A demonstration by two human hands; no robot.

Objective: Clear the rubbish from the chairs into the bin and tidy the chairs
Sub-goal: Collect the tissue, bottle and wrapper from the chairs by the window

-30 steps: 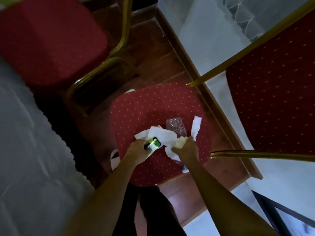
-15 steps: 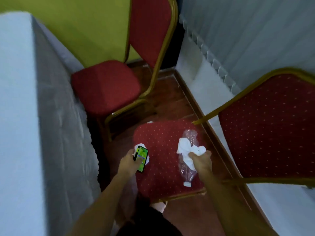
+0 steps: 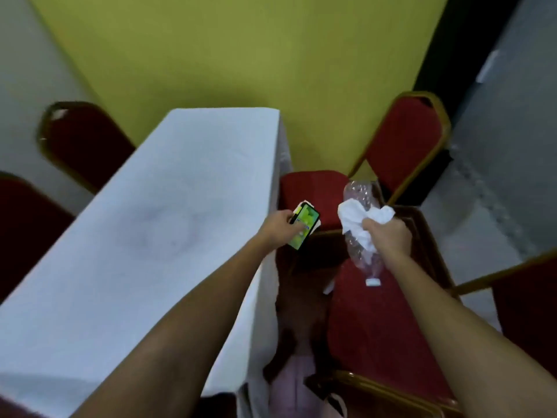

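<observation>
My left hand (image 3: 278,227) is shut on a green packet (image 3: 304,229) with a bit of white paper behind it, held beside the table's corner. My right hand (image 3: 388,233) grips crumpled white tissues (image 3: 358,220) together with a crushed clear plastic bottle (image 3: 361,254), whose white cap hangs downward. Both hands are raised above the near red chair seat (image 3: 376,330), which has a gold frame. Beyond it stands a second red chair (image 3: 313,191) with its backrest against the green wall. No bin shows in this view.
A long table under a white cloth (image 3: 150,236) fills the left and middle. Two more red chair backs (image 3: 87,140) stand on its far left side. Another red chair back (image 3: 530,309) is at the right edge. A grey curtain hangs at the right.
My view has swung up and left from the chair seat to the table. Both hands lifted the rubbish off the seat; the right hand now carries the bottle with the tissues.
</observation>
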